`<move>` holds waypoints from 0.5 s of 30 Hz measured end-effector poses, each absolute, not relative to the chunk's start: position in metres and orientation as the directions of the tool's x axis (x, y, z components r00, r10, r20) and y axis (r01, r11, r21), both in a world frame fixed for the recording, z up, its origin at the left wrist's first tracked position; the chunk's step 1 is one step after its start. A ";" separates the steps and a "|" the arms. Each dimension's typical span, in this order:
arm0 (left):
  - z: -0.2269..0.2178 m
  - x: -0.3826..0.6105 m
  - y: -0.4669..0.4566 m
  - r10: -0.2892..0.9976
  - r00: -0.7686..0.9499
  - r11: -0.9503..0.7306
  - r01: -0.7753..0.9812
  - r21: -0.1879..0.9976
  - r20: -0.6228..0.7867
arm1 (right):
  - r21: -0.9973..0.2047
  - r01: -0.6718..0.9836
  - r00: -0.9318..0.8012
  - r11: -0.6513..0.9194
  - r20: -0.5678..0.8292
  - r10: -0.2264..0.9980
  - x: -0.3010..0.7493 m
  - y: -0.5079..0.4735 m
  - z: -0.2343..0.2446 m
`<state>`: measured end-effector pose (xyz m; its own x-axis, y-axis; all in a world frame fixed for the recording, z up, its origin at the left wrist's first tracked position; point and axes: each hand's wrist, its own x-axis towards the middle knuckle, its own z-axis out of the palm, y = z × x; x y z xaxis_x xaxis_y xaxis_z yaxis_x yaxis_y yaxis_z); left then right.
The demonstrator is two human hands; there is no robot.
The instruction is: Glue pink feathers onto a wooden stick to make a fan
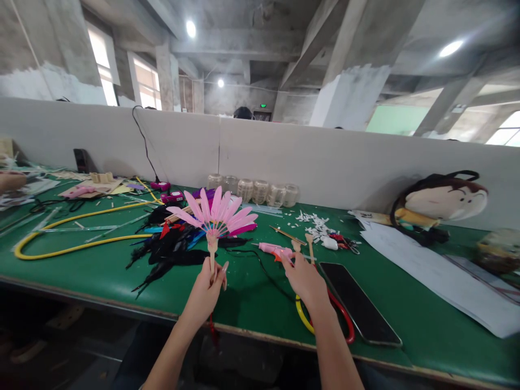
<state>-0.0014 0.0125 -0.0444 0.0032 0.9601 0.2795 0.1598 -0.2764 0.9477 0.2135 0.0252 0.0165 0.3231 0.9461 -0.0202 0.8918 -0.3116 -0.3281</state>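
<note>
My left hand point(211, 283) is closed round the pale wooden handle of a small fan point(219, 214) made of pink feathers, held upright above the table's front edge. Bluish ribs show where the feathers meet the handle. My right hand point(305, 279) rests over the rear of a pink glue gun point(274, 248) with an orange trigger, its fingers curled at the grip, which the hand mostly hides. The gun's nozzle points left. Just beyond the right fingers lie pale wooden pieces point(311, 245) and thin brown sticks point(287, 235).
Black feathers point(174, 249) lie left of the fan. A yellow tube point(85, 254) loops across the green table point(252, 303). A phone point(359, 303) and a red-yellow loop point(344, 317) flank my right forearm. Clear jars point(260, 191), white scraps point(319, 225), paper point(439, 276) and a plush bag point(441, 203) stand farther back.
</note>
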 end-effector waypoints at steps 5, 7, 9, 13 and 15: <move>-0.048 0.002 0.012 0.980 -0.005 -0.200 0.043 0.979 0.201 | -0.363 0.861 0.365 -0.356 -0.045 0.930 0.215 0.032 0.010; -0.046 0.004 0.011 0.984 -0.016 -0.180 0.033 0.983 0.180 | -0.371 0.860 0.362 -0.351 -0.043 0.931 0.214 0.035 0.007; -0.046 0.003 0.010 0.984 -0.029 -0.175 0.056 0.983 0.177 | -0.380 0.859 0.358 -0.344 -0.037 0.933 0.212 0.039 0.004; -0.049 0.000 0.010 0.978 -0.023 -0.202 0.084 0.976 0.205 | -0.390 0.848 0.382 -0.358 -0.018 0.924 0.209 0.042 0.000; -0.050 -0.002 0.010 0.972 -0.019 -0.231 0.074 0.970 0.233 | -0.404 0.840 0.398 -0.363 0.003 0.918 0.209 0.042 0.001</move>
